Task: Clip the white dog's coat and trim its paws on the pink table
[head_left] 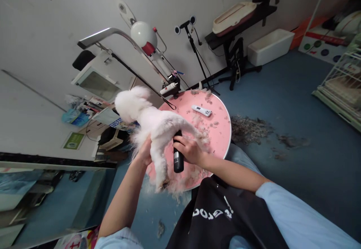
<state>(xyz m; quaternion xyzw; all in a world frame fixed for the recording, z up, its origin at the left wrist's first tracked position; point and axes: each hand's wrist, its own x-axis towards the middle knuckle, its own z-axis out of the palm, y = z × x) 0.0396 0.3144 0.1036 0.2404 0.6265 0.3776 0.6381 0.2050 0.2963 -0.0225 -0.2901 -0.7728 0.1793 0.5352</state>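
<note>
White, fluffy-coated dog is standing on a round pink table with a pale rim, its head pointing away from the wearer, rear facing near. Black, slim-bodied clipper is lying in the grasp of the right hand, fingers curling over it; its upper end is sitting close against the hindquarters, contact partly hidden. Left hand is resting against the dog's flank and thigh; fingertips are hiding behind the coat, so cannot tell how far they are closing. Loose cut hair is littering the tabletop. White handheld trimmer is lying farther back, well apart from both hands. Curved silver metal arm is rising behind, a thin black strap hanging from it. Grey-brown hair heap is covering blue floor right of the table.
</note>
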